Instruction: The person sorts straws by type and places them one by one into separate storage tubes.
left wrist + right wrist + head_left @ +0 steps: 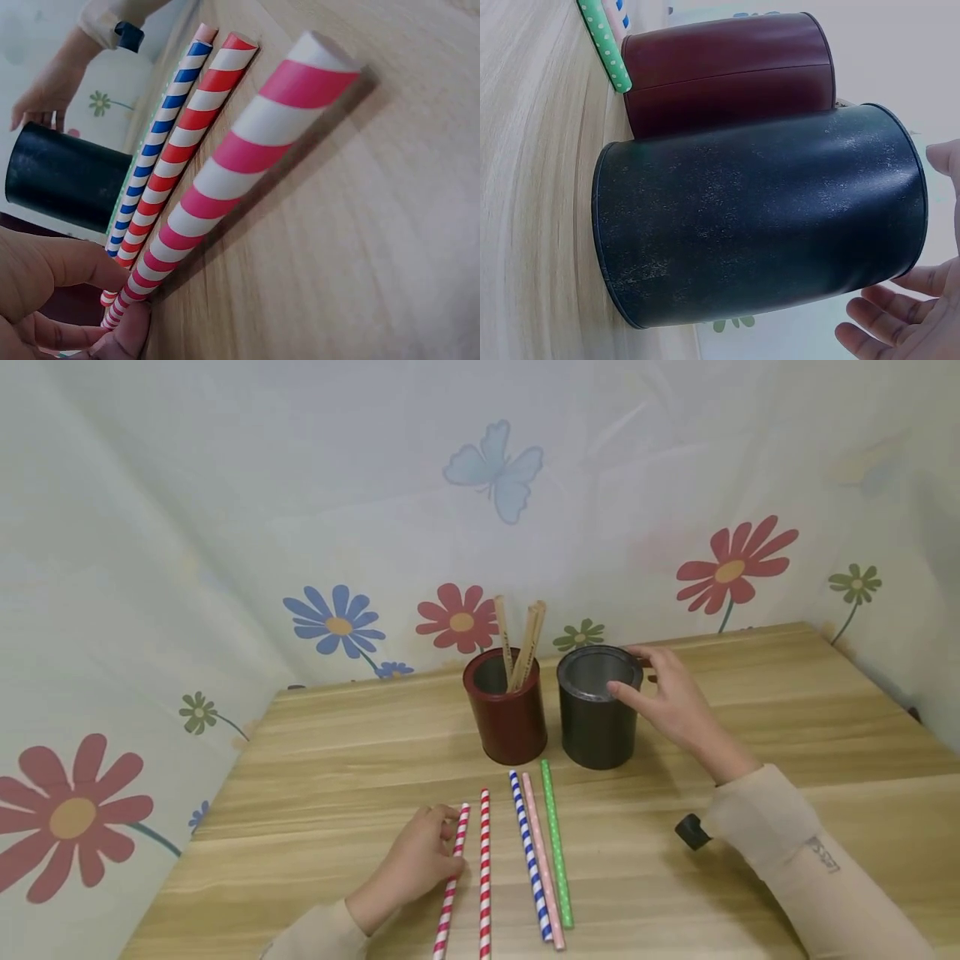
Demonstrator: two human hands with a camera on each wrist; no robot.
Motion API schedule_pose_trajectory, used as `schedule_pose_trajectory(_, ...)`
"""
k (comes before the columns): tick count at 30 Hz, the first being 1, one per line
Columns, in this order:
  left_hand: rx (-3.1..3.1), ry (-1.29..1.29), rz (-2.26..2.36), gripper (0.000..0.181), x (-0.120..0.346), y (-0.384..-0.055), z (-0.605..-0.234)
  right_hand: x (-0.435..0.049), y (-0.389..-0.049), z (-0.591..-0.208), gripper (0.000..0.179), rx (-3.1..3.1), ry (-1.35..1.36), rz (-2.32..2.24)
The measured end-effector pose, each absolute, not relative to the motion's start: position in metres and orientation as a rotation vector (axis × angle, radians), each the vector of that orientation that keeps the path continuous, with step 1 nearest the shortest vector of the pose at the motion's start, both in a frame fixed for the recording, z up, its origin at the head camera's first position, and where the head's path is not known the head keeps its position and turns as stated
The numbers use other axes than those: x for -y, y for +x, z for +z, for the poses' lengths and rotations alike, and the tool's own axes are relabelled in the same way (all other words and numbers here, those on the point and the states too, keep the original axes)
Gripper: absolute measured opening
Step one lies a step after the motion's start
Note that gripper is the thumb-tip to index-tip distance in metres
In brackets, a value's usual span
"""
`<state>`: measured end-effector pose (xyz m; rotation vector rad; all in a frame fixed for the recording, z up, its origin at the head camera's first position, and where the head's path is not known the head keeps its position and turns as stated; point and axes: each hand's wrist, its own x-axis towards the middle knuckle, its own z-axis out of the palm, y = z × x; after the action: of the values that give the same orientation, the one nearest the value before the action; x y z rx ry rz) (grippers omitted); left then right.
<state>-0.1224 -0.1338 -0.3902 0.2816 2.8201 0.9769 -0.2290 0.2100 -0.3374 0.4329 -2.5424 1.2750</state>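
A pink-and-white striped paper straw [446, 914] lies on the wooden table at the left end of a spread of straws. My left hand [418, 853] pinches it near its far end between thumb and fingers; the left wrist view shows the straw between them. At the right, my right hand [675, 706] is at the rim of a black can [597, 731], its thumb above the opening and its fingers at the outer side. In the right wrist view the fingers [885, 322] are loosely bent, and one seems to touch the rim. The can stands upright.
A dark red can [513, 727] holding several wooden sticks [528, 643] stands left of the black one. Beside the pinched straw lie a red-striped straw [485, 868], a blue-striped straw [529, 852], a pale pink straw [542, 860] and a green dotted straw [557, 843]. A flowered curtain [337, 485] hangs behind.
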Motion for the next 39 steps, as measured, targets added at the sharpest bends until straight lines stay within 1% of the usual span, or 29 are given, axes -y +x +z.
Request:
schedule_pose_trajectory(7,-2.779,0.251,1.061,0.062,0.135,-0.123,-0.391,-0.211,-0.23,-0.336,0.072,2.594,0.434,1.261)
schedule_pose_trajectory(16,-2.659,0.207,1.222,0.051,0.14,-0.122,-0.384,-0.212,-0.231,-0.338,0.087,2.682,0.474,1.147)
schedule_pose_trajectory(20,-2.624,0.184,1.303,0.051,0.14,-0.123,-0.37,-0.212,-0.231,-0.337,0.09,2.689,0.469,1.116)
schedule_pose_trajectory(24,-2.602,0.225,1.381,0.052,0.135,-0.127,-0.351,-0.212,-0.23,-0.337,0.089,2.681,0.471,1.122)
schedule_pose_trajectory(32,-2.655,0.37,1.462,0.048,0.116,-0.139,-0.308,-0.213,-0.231,-0.338,0.087,2.677,0.475,1.154)
schedule_pose_trajectory(39,-2.7,0.563,1.585,0.05,0.091,-0.152,-0.286,-0.213,-0.231,-0.339,0.088,2.7,0.481,1.155)
